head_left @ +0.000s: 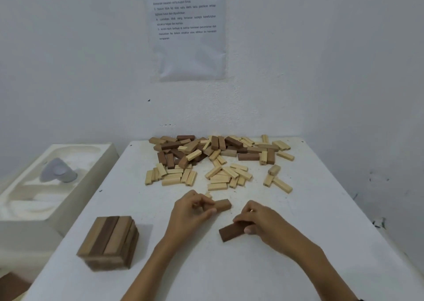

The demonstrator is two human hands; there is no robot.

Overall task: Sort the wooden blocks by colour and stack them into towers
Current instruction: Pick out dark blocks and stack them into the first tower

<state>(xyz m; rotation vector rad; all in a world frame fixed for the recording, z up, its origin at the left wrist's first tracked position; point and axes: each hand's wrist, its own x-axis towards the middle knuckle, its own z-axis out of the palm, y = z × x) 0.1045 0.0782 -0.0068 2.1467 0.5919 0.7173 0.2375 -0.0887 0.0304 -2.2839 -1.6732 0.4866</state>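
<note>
Right of tower (pixel 110 243): my left grip (pixel 192 211) clamps brown block (pixel 222 205), my right grip (pixel 259 220) dark block (pixel 230 232). Likely light, stiff; hold long sides.

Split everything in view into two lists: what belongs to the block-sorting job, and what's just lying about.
Job:
left hand gripping a brown block
right hand gripping a dark block
stacked tower
loose pile of blocks

Lying about:
printed sheet on the wall
white foam tray beside the table
grey object in it
</note>
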